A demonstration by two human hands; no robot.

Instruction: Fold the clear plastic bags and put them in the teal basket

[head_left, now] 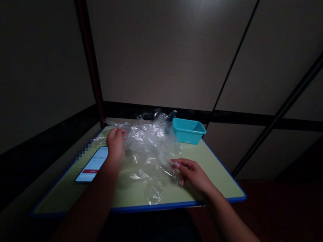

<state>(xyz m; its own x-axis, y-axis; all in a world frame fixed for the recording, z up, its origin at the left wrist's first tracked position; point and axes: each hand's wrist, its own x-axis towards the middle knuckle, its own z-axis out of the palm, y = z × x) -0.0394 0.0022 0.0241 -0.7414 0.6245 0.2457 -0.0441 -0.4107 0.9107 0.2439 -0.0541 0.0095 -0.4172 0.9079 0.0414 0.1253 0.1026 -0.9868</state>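
A heap of crumpled clear plastic bags [147, 146] lies in the middle of a small pale green table with a blue rim [216, 168]. My left hand [116, 143] rests on the left side of the heap, its fingers curled around the plastic. My right hand [192, 172] lies at the heap's right edge, fingers pinched on a fold of the plastic. A loose clear piece [154, 193] sits near the table's front edge.
A smartphone [92, 165] with a lit screen lies flat on the table's left side, beside my left forearm. A teal plastic tub [188, 130] stands at the back right corner. Dark wall panels surround the table closely.
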